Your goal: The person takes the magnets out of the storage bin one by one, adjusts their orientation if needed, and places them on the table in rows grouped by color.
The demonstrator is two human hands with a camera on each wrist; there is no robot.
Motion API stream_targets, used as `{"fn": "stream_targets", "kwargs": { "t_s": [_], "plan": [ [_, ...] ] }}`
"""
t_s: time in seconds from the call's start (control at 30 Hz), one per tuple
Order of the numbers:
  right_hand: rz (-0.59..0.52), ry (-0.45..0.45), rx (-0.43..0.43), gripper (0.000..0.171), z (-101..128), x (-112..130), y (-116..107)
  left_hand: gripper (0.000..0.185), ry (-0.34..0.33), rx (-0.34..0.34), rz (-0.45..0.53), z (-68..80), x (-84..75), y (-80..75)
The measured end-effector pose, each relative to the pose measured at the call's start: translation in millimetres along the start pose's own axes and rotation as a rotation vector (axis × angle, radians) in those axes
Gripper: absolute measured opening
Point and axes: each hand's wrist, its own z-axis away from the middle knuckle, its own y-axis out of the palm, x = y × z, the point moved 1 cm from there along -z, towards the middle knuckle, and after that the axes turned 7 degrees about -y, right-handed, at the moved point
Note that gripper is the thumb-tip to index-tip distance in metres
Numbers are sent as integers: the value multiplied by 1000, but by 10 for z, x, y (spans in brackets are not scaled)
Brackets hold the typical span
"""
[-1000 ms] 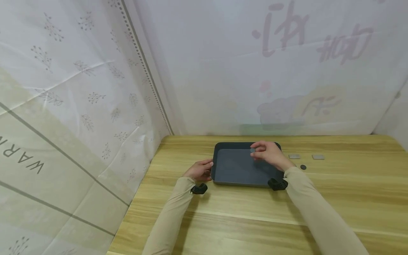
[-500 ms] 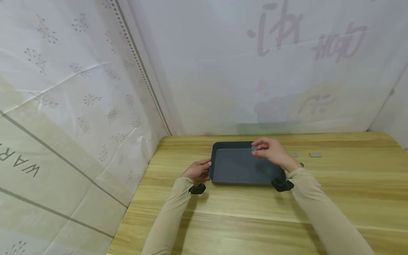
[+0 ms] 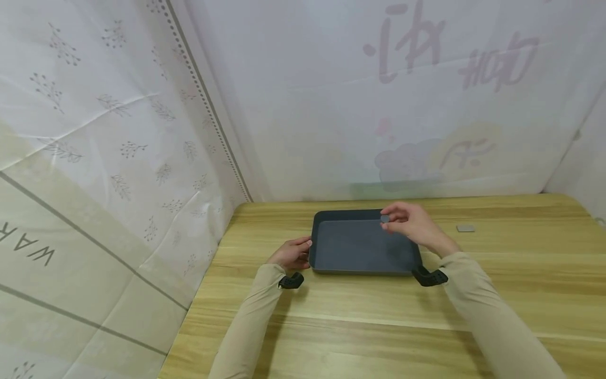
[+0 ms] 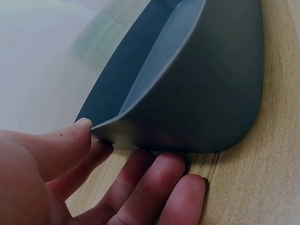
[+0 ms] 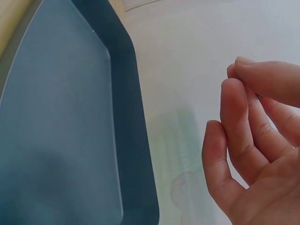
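Note:
A dark grey rectangular baking tray rests on the wooden table. My left hand holds its left side. In the left wrist view, the thumb touches the rim, and the other fingers lie along the tray's lower outer wall. Above the tray's far right part, my right hand pinches a small grey disc between thumb and fingertips. The right wrist view shows these fingers beyond the tray's edge; there the disc is almost wholly hidden.
A flat grey rectangular piece lies on the table to the right of my right hand. Printed cloth hangs behind the table and along its left side.
My right hand has shifted right above the tray, still pinching the disc. A second rectangular piece and a dark disc on the table are now hidden behind it. My left hand stays at the tray.

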Motion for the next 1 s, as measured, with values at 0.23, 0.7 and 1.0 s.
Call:
{"fn": "stream_targets", "kwargs": {
  "t_s": [0.23,0.7,1.0],
  "plan": [
    [26,0,-7,36,54,-18,-65,47,-5,-7,-17,5,6,2],
    [86,49,-49,46,192,-168,-250,47,-1,-16,-3,9,3,7],
    [96,60,-101,41,301,-307,-432,47,-2,-17,-3,10,-13,7]
  ]
}}
